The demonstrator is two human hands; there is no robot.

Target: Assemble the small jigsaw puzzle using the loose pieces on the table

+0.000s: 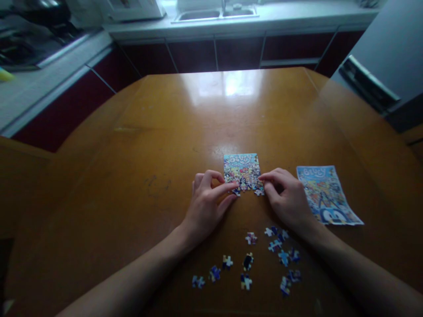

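Note:
A small, partly joined jigsaw puzzle (241, 170) lies on the wooden table (142, 145). My left hand (206, 204) rests at its lower left edge, forefinger and thumb pinched toward a piece on the bottom row. My right hand (286, 198) is at the lower right corner, fingers curled and fingertips pressed on the edge pieces. Several loose puzzle pieces (251, 259) lie scattered between my forearms, nearer to me.
A printed reference picture (325, 193) lies flat to the right of the puzzle. Beyond the table run dark red kitchen cabinets (194, 55) under a counter with a sink (214, 13). A grey appliance (390, 57) stands at the right.

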